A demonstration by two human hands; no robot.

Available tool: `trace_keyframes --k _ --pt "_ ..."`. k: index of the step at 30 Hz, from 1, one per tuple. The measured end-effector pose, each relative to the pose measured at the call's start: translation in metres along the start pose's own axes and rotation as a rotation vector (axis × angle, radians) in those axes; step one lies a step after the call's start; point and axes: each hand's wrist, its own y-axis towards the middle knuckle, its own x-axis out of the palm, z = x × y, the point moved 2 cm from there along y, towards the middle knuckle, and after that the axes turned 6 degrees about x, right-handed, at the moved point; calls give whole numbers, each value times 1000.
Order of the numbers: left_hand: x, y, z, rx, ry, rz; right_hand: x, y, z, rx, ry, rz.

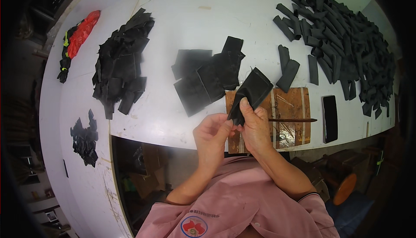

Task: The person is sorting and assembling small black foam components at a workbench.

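A black fabric piece [256,85], folded flat with stitched edges, is held tilted above the table's near edge. Its lower end is gripped by my right hand [256,127], thumb on top. My left hand [212,139] pinches at the bottom corner of the same piece, fingertips close to the right hand; what exactly lies between them is partly hidden. Underneath lies a worn brown board [291,101] with pale strips, and a thin dark pointed stick [297,120] rests across it. Several flat black fabric pieces [208,80] overlap just beyond my hands.
Black tube-like pieces [342,43] form a large heap at the right. Flat black pieces [119,69] are piled at the left, with a smaller dark pile [85,138] nearer. A red plastic bag [84,32] lies far left. A phone [330,119] sits right of the board.
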Motion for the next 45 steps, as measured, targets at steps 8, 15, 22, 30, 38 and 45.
trace_keyframes --k 8,15,22,30,38,45 --pt "7 2 -2 -26 1 58 -1 6 6 -53 73 19" --pt "6 -3 -11 85 89 62 -4 1 5 -7 91 -43" --pt "-7 7 -10 54 183 -47 -39 -18 -13 1 -921 -22" --pt "0 -1 13 131 299 -226 -12 -29 -28 -666 -867 -169" --pt "0 12 0 322 430 143 -33 -5 -21 -747 -1127 55" --pt "2 7 -1 183 259 -90 -18 -20 -14 -472 -688 62"
